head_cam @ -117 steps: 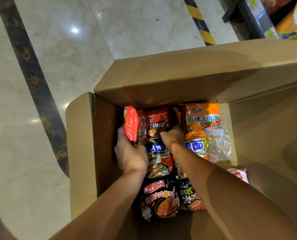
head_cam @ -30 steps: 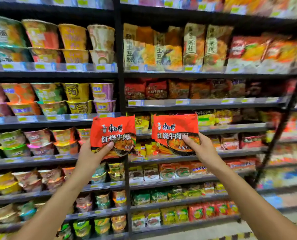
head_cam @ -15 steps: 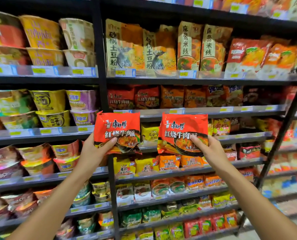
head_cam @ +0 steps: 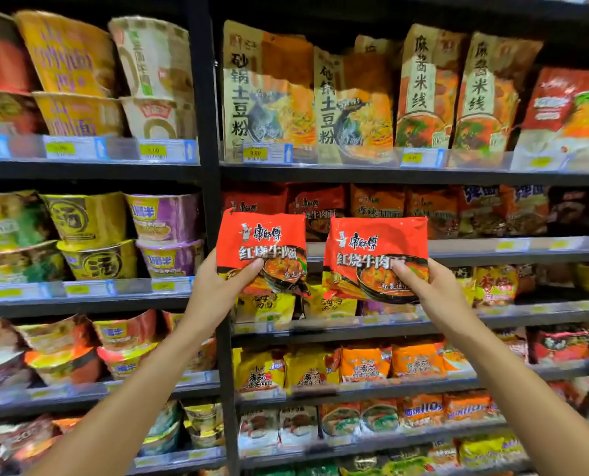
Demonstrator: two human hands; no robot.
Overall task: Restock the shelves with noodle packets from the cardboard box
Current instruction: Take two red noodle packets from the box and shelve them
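The left hand (head_cam: 217, 290) holds a red noodle packet (head_cam: 260, 245) by its bottom corner. The thumb lies on the front and the other fingers are curled behind it. The right hand (head_cam: 430, 290) holds a second red packet (head_cam: 375, 249) in the same way, with the thumb on the front near the bowl picture. Both packets are up in the air, side by side and close together, with a thin gap between them. They stand upright and face the person.

The packets are in front of the shelves (head_cam: 389, 175), not on them. Just behind them is a shelf row with more red packets of the same kind (head_cam: 317, 204) and some orange ones (head_cam: 377, 201) beside those. The row above has tall brown bags (head_cam: 269, 91). The rows below have yellow packets (head_cam: 265, 307) and more orange ones.

A black post (head_cam: 204, 132) splits the shelves in two. On the left side are stacked noodle bowls, some yellow (head_cam: 87, 218) and some purple (head_cam: 164, 214). Small yellow price tags (head_cam: 255, 153) sit along the shelf edges. The cardboard box cannot be seen.
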